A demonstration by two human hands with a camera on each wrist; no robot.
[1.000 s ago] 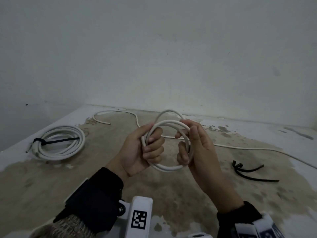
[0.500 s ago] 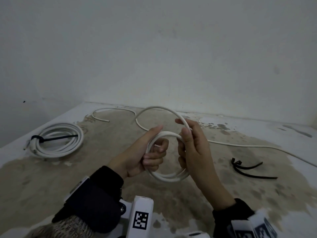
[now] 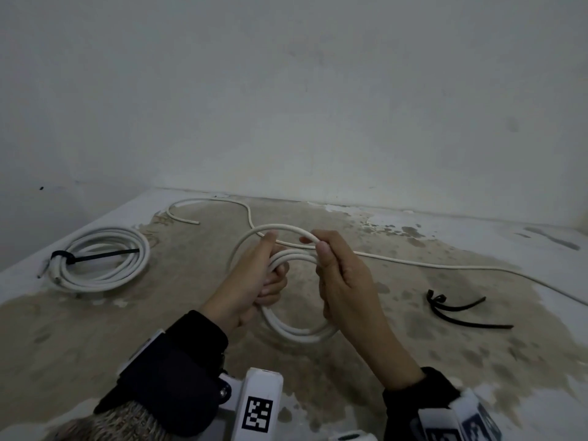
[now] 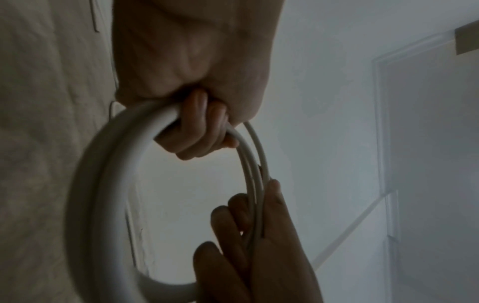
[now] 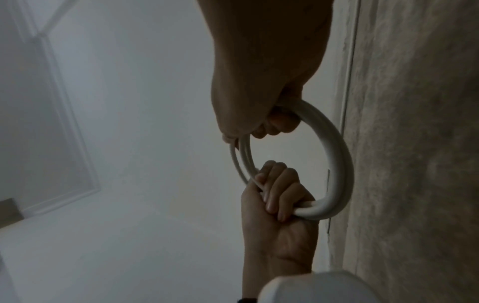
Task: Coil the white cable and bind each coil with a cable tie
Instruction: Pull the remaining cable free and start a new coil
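I hold a small white cable coil (image 3: 299, 333) above the stained table. My left hand (image 3: 264, 281) grips its left side, fingers curled round the strands (image 4: 103, 184). My right hand (image 3: 334, 275) holds the right side and pinches a fresh wider loop (image 3: 273, 227) at its top, near the left thumb. In the right wrist view the right hand's fingers (image 5: 279, 123) curl round the coil (image 5: 337, 155) opposite the left hand (image 5: 279, 196). The loose cable (image 3: 445, 265) trails off right. A finished coil (image 3: 101, 281), bound with a black tie (image 3: 95, 255), lies at left.
Spare black cable ties (image 3: 455, 310) lie on the table to the right of my hands. The cable's far end (image 3: 187, 220) curves near the back wall. The tabletop (image 3: 191, 313) is stained brown, with a white wall close behind.
A new, wider loop has been drawn from the loose cable and brought over toward the left thumb. Both hands and the coil sit lower than a second ago.
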